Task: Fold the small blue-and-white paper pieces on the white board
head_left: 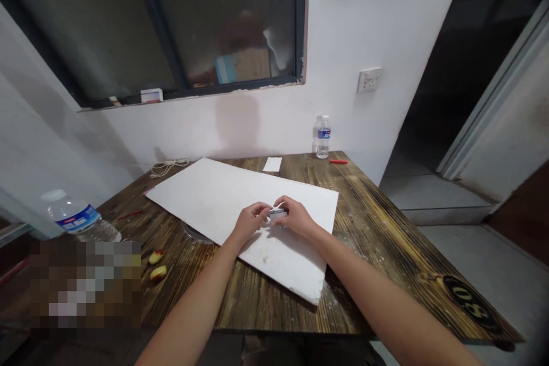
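Left hand and right hand are pinching a small pale object between fingertips; beneath them, a flat white board is lying; beyond, a clear plastic bottle is holding liquid.

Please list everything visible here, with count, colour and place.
Table: one, brown, centre
Board: one, white, on table
Small item: one, greyish, over board
Paper: one, white, table's far edge
Bottles: two, clear, left and far right
Thin objects: two, red, table's right and left
Fruit pieces: two, red-yellow, table's left
Cable: one, pale, far left
Number 08: one, yellow, table's right corner
Window: one, dark, wall
Carton: one, brown-blue, in window
Small box: one, white, window's base
Socket: one, white, wall
Doorway: one, dark, right
Pixelated patch: one, contents hidden, lower left
Hands: two, bare, around small item
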The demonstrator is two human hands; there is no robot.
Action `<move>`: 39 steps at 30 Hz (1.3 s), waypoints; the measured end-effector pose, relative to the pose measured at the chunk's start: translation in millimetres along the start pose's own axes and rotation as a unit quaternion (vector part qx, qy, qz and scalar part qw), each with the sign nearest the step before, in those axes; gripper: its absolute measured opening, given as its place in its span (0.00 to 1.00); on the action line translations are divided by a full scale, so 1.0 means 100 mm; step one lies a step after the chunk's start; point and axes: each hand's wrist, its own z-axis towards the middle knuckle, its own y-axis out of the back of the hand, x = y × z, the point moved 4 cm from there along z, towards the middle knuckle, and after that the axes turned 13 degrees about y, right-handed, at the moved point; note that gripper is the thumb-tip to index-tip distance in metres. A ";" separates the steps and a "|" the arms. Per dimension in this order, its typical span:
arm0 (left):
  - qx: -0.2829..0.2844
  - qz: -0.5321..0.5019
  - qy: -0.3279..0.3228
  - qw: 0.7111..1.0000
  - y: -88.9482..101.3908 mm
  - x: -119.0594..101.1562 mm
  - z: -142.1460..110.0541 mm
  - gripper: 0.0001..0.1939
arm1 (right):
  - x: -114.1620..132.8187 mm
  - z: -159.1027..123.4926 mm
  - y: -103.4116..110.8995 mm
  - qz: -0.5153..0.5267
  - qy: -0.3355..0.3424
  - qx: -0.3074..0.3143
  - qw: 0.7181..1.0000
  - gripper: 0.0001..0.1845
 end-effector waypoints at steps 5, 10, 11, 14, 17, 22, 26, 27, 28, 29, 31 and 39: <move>0.037 -0.005 -0.011 0.999 -0.05 0.05 0.00 0.21 | 0.02 0.00 0.00 -0.013 0.027 -0.003 1.000 0.23; 0.019 0.038 -0.034 0.999 -0.05 0.02 -0.01 0.17 | 0.08 -0.03 -0.04 -0.059 0.039 0.023 0.997 0.20; 0.017 0.044 -0.035 0.998 -0.05 0.01 -0.02 0.15 | 0.09 -0.04 -0.04 -0.068 0.038 0.023 0.997 0.21; 0.012 0.051 -0.038 0.998 -0.04 -0.03 -0.03 0.12 | 0.08 -0.04 -0.04 -0.069 0.042 0.012 0.997 0.23; 0.008 0.034 -0.043 0.998 -0.04 -0.05 -0.03 0.12 | 0.03 -0.03 -0.04 -0.043 0.038 0.003 0.998 0.23; -0.042 -0.031 -0.011 0.999 0.02 0.00 0.01 0.14 | -0.13 0.01 -0.04 0.076 -0.008 -0.052 0.996 0.21; -0.054 -0.074 0.005 0.996 0.04 0.03 0.03 0.14 | -0.23 0.02 -0.07 0.145 -0.053 -0.059 0.986 0.17; -0.052 -0.074 0.004 0.996 0.04 0.03 0.03 0.13 | -0.24 0.02 -0.07 0.142 -0.055 -0.061 0.986 0.16; -0.051 -0.070 0.004 0.996 0.04 0.03 0.03 0.13 | -0.24 0.02 -0.07 0.135 -0.055 -0.064 0.987 0.16; -0.051 -0.064 0.002 0.997 0.03 0.03 0.03 0.12 | -0.24 0.02 -0.06 0.126 -0.055 -0.070 0.988 0.15; -0.051 -0.051 0.000 0.997 0.02 0.03 0.03 0.12 | -0.24 0.02 -0.03 0.109 -0.053 -0.080 0.989 0.14; -0.077 0.026 -0.022 0.996 0.03 0.01 0.02 0.11 | -0.26 0.02 0.02 0.024 -0.030 -0.080 0.996 0.14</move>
